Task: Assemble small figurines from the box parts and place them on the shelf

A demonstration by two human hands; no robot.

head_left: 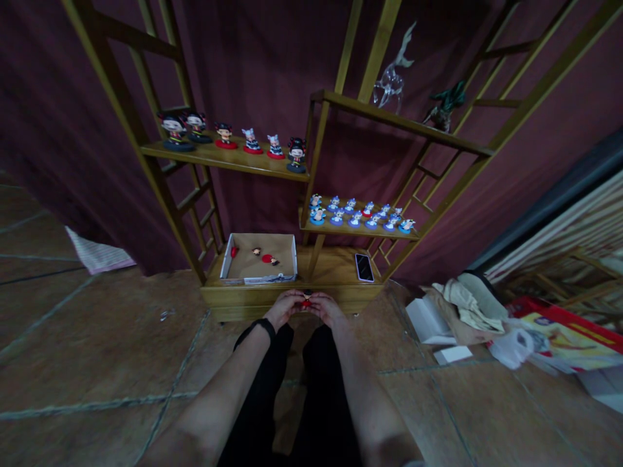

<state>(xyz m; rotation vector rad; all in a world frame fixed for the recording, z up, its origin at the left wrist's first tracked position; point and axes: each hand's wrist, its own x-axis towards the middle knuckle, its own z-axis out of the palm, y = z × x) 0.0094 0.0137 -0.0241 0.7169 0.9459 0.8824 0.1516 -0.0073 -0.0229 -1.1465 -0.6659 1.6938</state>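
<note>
Both my hands meet in front of the wooden shelf unit's base, fingers closed on a small figurine with a red base [306, 301]. My left hand [285, 307] holds its left side and my right hand [327, 309] its right side. Just beyond, a shallow cardboard box [287, 259] on the bottom ledge holds a few loose figurine parts [267, 258]. Most of the held figurine is hidden by my fingers.
Several figurines on red and dark bases [224, 136] stand on the upper left shelf. Blue-based figurines [360, 215] fill the lower right shelf. A phone [364, 267] lies on the ledge. A glass deer [392, 78] tops the shelf. Cloth, paper and boxes [487, 318] clutter the floor right.
</note>
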